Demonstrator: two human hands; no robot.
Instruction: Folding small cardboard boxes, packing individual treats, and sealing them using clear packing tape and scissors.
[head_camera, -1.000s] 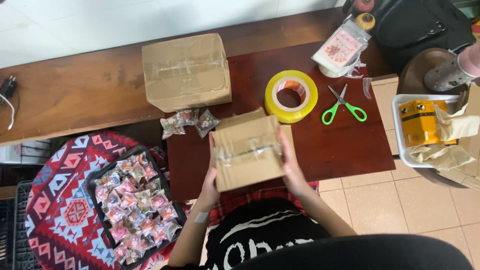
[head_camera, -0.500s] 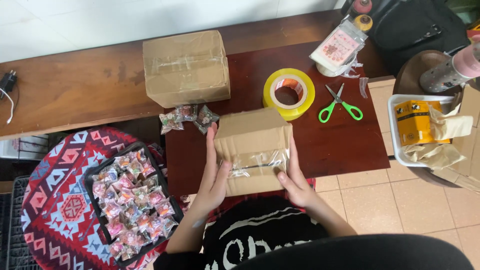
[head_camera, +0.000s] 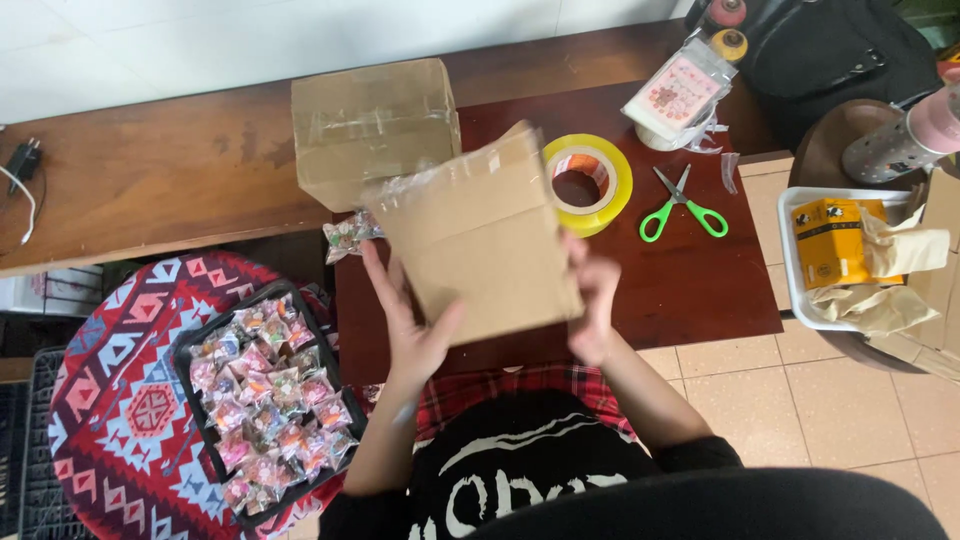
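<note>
I hold a small brown cardboard box (head_camera: 480, 235) lifted above the dark red table (head_camera: 700, 290), tilted with its plain side up. My left hand (head_camera: 410, 325) grips its lower left edge and my right hand (head_camera: 595, 305) grips its right edge. Behind it on the wooden bench (head_camera: 150, 180) stands a larger taped cardboard box (head_camera: 372, 125). A roll of yellow tape (head_camera: 592, 180) and green-handled scissors (head_camera: 683, 205) lie just right of the held box. A few wrapped sweets (head_camera: 348, 235) peek out beside its left edge.
A black tray of wrapped sweets (head_camera: 265, 400) rests on a red patterned stool (head_camera: 110, 420) at the left. A clear bag of packets (head_camera: 677, 95) lies at the table's back. A white tray (head_camera: 795, 265) with a yellow box (head_camera: 835, 240) and paper sits at the right.
The small box has been lifted off the table and turned over, so its taped side no longer shows. Both hands moved up with it.
</note>
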